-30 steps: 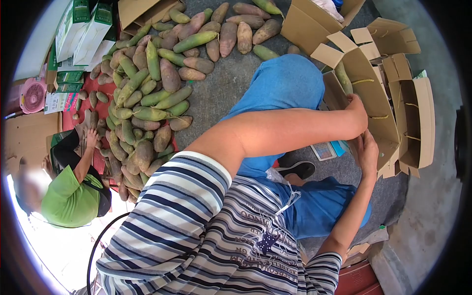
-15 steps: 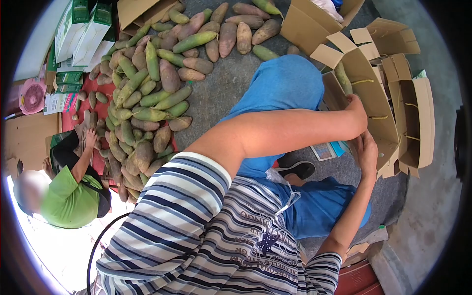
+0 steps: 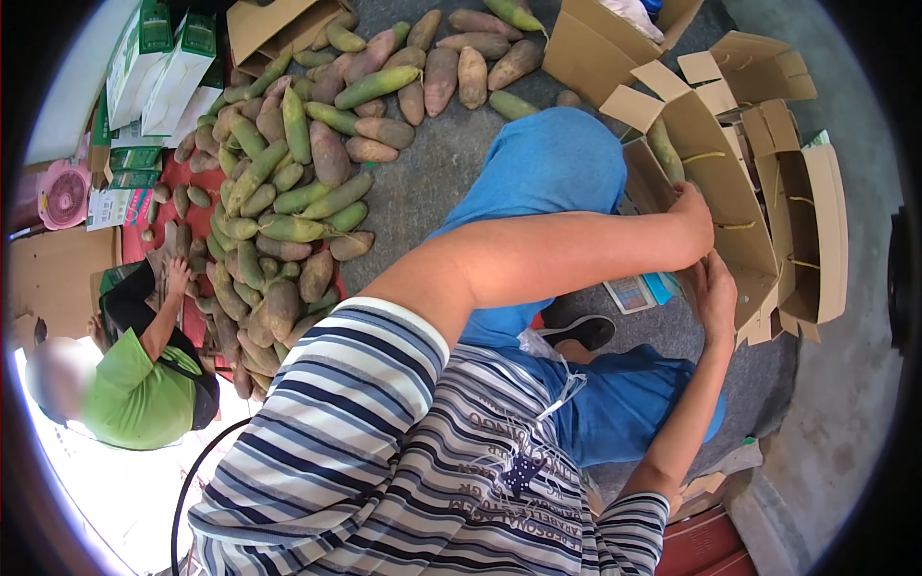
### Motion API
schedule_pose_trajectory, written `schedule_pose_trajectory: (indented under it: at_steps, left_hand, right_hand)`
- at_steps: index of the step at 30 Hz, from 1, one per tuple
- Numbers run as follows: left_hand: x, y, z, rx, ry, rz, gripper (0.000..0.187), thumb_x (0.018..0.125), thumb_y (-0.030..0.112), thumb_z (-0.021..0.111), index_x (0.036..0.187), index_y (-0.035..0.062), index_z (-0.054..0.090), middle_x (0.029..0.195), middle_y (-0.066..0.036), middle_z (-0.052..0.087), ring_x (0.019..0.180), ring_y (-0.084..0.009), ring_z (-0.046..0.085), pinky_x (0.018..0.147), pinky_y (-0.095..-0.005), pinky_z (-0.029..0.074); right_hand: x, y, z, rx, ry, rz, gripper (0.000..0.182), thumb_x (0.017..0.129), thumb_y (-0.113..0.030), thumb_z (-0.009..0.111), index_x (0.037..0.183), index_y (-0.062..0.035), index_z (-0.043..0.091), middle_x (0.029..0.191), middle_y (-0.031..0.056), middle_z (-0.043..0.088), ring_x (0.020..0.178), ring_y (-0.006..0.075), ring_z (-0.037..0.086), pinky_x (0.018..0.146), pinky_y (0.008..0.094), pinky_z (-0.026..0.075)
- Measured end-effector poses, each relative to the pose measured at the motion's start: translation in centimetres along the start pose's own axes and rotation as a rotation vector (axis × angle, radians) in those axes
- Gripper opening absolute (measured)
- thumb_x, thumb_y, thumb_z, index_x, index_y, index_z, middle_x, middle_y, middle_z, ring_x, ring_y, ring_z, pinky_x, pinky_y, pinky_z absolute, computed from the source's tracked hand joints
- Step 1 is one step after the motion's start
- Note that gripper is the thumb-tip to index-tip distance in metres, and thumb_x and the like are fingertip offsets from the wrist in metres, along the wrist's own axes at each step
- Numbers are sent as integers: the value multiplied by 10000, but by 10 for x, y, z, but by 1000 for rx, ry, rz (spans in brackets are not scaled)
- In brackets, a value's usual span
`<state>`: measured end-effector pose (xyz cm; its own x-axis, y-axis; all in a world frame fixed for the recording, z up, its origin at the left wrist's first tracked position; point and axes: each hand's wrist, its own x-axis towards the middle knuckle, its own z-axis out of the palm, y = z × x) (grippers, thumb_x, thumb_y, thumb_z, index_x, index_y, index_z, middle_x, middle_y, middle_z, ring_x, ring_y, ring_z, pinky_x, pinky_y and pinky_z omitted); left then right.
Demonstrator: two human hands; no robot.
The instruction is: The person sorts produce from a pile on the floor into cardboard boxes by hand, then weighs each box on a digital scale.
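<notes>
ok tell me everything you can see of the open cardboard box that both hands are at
The box is plain brown, seemingly cardboard, open with flaps spread outward. Yellowish cord loops show against an inner wall. It sits close beside another open box. A long greenish tuber is inside, the left hand at its near end. The right hand is at the box's near side; its exact grip is hidden.
</notes>
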<state>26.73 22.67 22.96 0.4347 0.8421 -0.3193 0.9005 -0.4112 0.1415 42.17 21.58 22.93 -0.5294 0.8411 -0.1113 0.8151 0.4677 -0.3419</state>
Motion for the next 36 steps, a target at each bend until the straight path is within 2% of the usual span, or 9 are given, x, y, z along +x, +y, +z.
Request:
schedule_pose_trajectory:
  at_steps: [4, 13, 22, 36]
  left_hand:
    - [-3, -1, 4, -9, 135, -20, 354, 842, 296, 586, 1132, 100, 644, 1141, -127, 618, 1092, -319, 543, 902, -569, 357]
    - [-9, 2, 2, 29, 90, -10, 361, 863, 284, 554, 1155, 84, 623, 1153, -134, 610, 1093, -327, 544, 891, -576, 364]
    - [-3, 6, -3, 24, 10, 33, 359, 866, 275, 551, 1160, 83, 625, 1192, -148, 590, 1108, -343, 535, 894, -582, 364]
    - [-2, 7, 5, 24, 56, 2, 371, 862, 299, 565, 1163, 90, 624, 1194, -143, 589, 1120, -336, 526, 900, -582, 359]
  right_hand:
    - [1, 1, 0, 12, -22, 19, 212, 886, -159, 560, 1071, -57, 560, 988, 195, 622, 926, 380, 591, 746, 436, 466]
    - [1, 2, -1, -26, -62, 30, 224, 895, -168, 542, 1094, -65, 554, 1042, 167, 623, 970, 364, 585, 786, 434, 465]
    - [0, 6, 2, -11, -40, 22, 244, 895, -176, 542, 1109, -58, 547, 1055, 184, 611, 989, 377, 570, 799, 440, 458]
    - [0, 9, 4, 1, -58, 33, 257, 897, -184, 543, 1130, -79, 550, 1038, 177, 625, 968, 359, 589, 788, 431, 469]
